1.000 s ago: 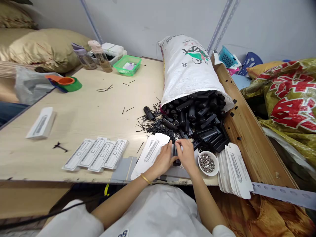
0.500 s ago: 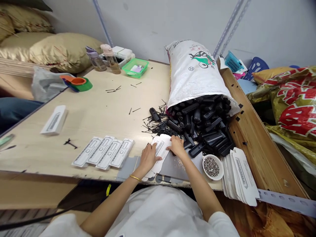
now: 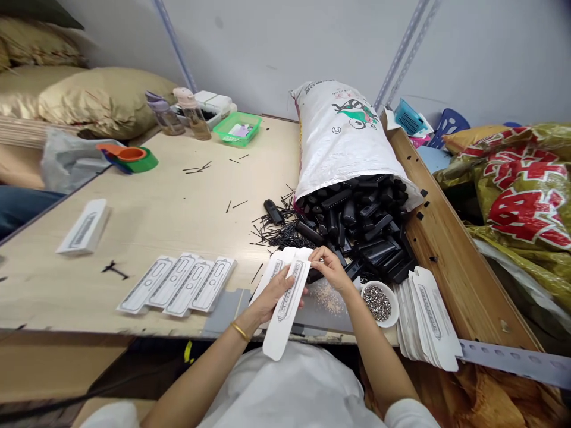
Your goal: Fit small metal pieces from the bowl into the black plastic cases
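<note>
The left hand (image 3: 275,292) pinches a white box (image 3: 288,303) at the near edge of the table (image 3: 187,220) — its thumb lies on top. The right hand (image 3: 329,266) pinches the box's far end — small black parts (image 3: 352,220) lie beyond.

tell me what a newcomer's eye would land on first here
Probably the big white woven sack with its green cartoon figure, lying at the back right of the table and spilling black plastic pieces toward the front. Next, perhaps, the printed white carton held in both hands at the front edge, left hand around it, right hand at its top.
</note>
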### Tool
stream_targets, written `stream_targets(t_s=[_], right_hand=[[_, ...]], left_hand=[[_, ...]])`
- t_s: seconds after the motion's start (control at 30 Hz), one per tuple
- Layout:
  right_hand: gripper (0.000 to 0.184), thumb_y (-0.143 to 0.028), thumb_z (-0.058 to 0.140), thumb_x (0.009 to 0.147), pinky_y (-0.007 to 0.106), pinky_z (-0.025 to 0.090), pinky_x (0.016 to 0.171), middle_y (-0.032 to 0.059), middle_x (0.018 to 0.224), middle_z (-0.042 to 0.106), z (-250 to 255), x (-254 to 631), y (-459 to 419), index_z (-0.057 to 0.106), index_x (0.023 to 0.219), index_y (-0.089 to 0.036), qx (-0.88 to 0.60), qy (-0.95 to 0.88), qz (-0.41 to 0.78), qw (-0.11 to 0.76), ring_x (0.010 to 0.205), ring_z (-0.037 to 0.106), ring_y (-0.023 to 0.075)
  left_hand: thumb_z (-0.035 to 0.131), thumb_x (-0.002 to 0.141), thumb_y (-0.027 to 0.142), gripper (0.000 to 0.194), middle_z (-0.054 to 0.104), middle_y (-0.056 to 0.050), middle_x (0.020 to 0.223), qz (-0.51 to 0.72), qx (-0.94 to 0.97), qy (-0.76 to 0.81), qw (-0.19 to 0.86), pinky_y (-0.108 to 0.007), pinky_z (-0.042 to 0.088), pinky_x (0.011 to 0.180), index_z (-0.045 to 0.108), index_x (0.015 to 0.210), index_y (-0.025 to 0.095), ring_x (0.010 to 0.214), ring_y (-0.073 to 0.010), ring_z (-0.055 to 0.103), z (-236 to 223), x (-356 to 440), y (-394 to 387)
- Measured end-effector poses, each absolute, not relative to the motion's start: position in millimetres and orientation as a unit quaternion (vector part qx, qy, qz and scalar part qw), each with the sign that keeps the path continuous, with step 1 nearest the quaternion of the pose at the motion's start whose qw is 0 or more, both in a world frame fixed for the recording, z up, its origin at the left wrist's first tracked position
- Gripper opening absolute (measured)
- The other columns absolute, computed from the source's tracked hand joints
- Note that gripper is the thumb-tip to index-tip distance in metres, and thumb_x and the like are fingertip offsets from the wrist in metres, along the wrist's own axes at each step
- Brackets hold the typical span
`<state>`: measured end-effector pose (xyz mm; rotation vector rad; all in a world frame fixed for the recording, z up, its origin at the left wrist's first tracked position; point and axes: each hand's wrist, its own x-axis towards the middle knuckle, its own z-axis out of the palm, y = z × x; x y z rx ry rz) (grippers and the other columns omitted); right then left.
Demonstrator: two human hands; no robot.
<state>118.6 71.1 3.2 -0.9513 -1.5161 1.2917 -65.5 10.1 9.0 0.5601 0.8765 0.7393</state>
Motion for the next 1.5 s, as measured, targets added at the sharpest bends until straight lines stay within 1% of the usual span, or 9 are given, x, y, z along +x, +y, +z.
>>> stream_targets(t_s=[0.1, 0.2, 0.43, 0.6, 0.8, 1.1, 1.27, 1.4, 1.5], right_hand=[[0.025, -0.044, 0.063, 0.078, 0.032, 0.043, 0.085, 0.0054, 0.099, 0.057, -8.1, 105.0, 53.2, 0.064, 0.088, -0.021, -0.497, -0.538, 0.463, 0.500, 0.093, 0.054, 0.0177], [0.026, -0.045, 0.060, 0.079, 0.030, 0.044, 0.086, 0.0081, 0.111, 0.055, -17.2, 89.8, 37.4, 0.066, 0.082, -0.019, -0.522, -0.502, 0.473, 0.502, 0.101, 0.054, 0.0190], [0.034, -0.045, 0.066, 0.074, 0.025, 0.045, 0.070, 0.0000, 0.084, 0.058, -12.2, 77.9, 30.3, 0.053, 0.094, -0.021, -0.475, -0.372, 0.549, 0.579, 0.075, 0.055, 0.0132], [0.040, -0.050, 0.072, 0.066, 0.021, 0.038, 0.055, -0.0046, 0.064, 0.050, -4.4, 77.1, 37.2, 0.046, 0.070, -0.019, -0.472, -0.290, 0.615, 0.561, 0.056, 0.045, 0.0088], [0.036, -0.051, 0.067, 0.071, 0.023, 0.041, 0.062, 0.0001, 0.072, 0.059, -8.5, 74.9, 27.9, 0.058, 0.070, -0.016, -0.495, -0.327, 0.585, 0.553, 0.064, 0.050, 0.0111], [0.033, -0.051, 0.058, 0.077, 0.024, 0.044, 0.061, -0.0037, 0.070, 0.053, -12.8, 74.6, 50.8, 0.048, 0.084, -0.021, -0.536, -0.233, 0.515, 0.627, 0.062, 0.050, 0.0117], [0.019, -0.023, 0.041, 0.088, 0.035, 0.046, 0.088, 0.0067, 0.096, 0.062, -21.3, 87.6, 38.6, 0.058, 0.096, -0.019, -0.570, -0.594, 0.350, 0.447, 0.094, 0.057, 0.0188], [0.044, 0.001, 0.042, 0.076, 0.047, 0.022, 0.113, 0.0112, 0.119, 0.059, -28.8, 117.1, 27.0, 0.059, 0.111, -0.019, -0.530, -0.811, 0.150, 0.195, 0.121, 0.047, 0.0224], [0.042, -0.001, 0.049, 0.073, 0.049, 0.024, 0.112, 0.0101, 0.116, 0.061, -23.8, 135.5, 33.6, 0.060, 0.108, -0.020, -0.504, -0.817, 0.187, 0.208, 0.118, 0.049, 0.0243]], left_hand=[[0.069, 0.076, 0.047, 0.091, 0.064, -0.005, 0.099, 0.373, 0.317, 0.405, 0.772, -0.032, 0.056, 0.060, 0.011, 0.145, 0.035, 0.063, -0.0152, 0.065, 8.8, -59.0, 12.9], [0.068, 0.077, 0.044, 0.071, 0.061, -0.003, 0.099, 0.393, 0.372, 0.417, 0.730, -0.030, 0.055, 0.063, 0.028, 0.135, 0.029, 0.066, -0.0124, 0.063, 3.3, -50.5, 13.6], [0.063, 0.079, 0.049, 0.091, 0.062, -0.005, 0.097, 0.397, 0.346, 0.445, 0.724, -0.035, 0.054, 0.065, 0.004, 0.143, 0.027, 0.066, -0.0148, 0.062, -3.8, -38.8, 13.1], [0.061, 0.081, 0.048, 0.096, 0.064, -0.007, 0.094, 0.354, 0.481, 0.481, 0.642, -0.038, 0.051, 0.079, 0.001, 0.150, 0.019, 0.078, -0.0188, 0.062, -1.7, -41.5, 8.9], [0.057, 0.083, 0.049, 0.099, 0.066, -0.007, 0.089, 0.321, 0.535, 0.510, 0.592, -0.035, 0.051, 0.075, -0.007, 0.151, 0.014, 0.078, -0.0204, 0.062, -0.4, -46.0, 10.4], [0.058, 0.085, 0.035, 0.066, 0.041, -0.015, 0.143, 0.456, 0.707, 0.352, 0.411, -0.044, 0.043, 0.101, 0.030, 0.144, 0.027, 0.127, -0.0257, 0.047, -5.6, -61.4, 26.2], [0.067, 0.076, 0.033, 0.045, 0.059, -0.013, 0.114, 0.527, 0.660, 0.423, 0.328, -0.044, 0.046, 0.096, 0.049, 0.114, 0.019, 0.113, -0.0253, 0.057, 4.4, -63.7, 27.0], [0.067, 0.069, 0.051, 0.063, 0.064, -0.013, 0.101, 0.310, 0.577, 0.664, 0.361, -0.042, 0.048, 0.084, 0.047, 0.116, 0.014, 0.097, -0.0289, 0.062, 11.6, -77.7, 32.8], [0.063, 0.072, 0.056, 0.064, 0.063, -0.016, 0.113, 0.193, 0.633, 0.659, 0.357, -0.042, 0.046, 0.086, 0.048, 0.120, 0.015, 0.105, -0.0325, 0.059, 10.1, -83.0, 29.4]])
